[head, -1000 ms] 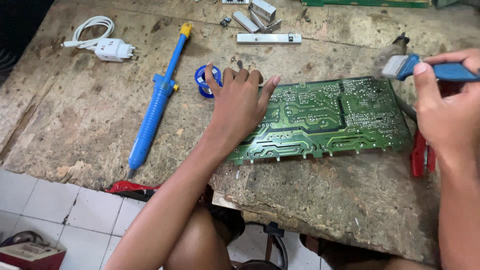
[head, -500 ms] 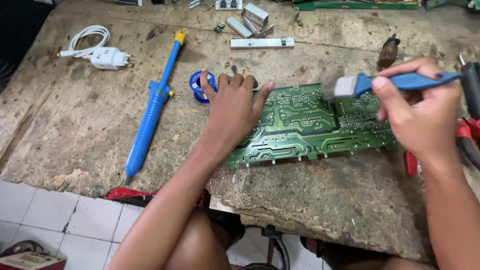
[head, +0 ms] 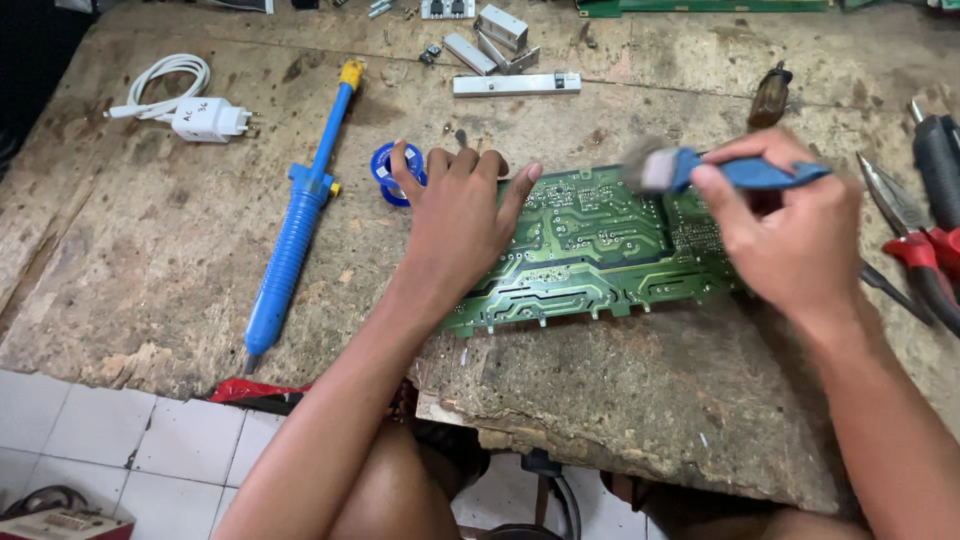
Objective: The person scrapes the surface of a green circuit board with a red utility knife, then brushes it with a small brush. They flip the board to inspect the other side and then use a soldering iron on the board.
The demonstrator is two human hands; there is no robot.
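Green circuit board [head: 600, 250]: lies solder side up near the front edge of the worn wooden bench [head: 130, 270], towards its right half.

Left hand [head: 462, 220]: open, palm down, fingers spread, pressing flat on the board's left end.

Right hand [head: 790, 235]: closed around the blue handle of a brush [head: 700, 168]; the brush's pale bristle head, blurred, sits over the board's upper right part. Whether the bristles touch the board cannot be told.

Blue solder spool [head: 390, 172]: on the bench just beside the left hand's fingertips, at the board's left.

Blue desoldering pump [head: 295, 225]: long, yellow-tipped, lying left of the hand, running from the middle of the bench towards the front edge.

White plug adapter with coiled cable [head: 195, 112]: towards the back left corner.

Metal strips and small parts [head: 500, 55]: along the back edge.

Red-handled pliers [head: 915, 255]: at the right edge, beside the right hand.

Brown-handled screwdriver [head: 770, 95]: behind the right hand.
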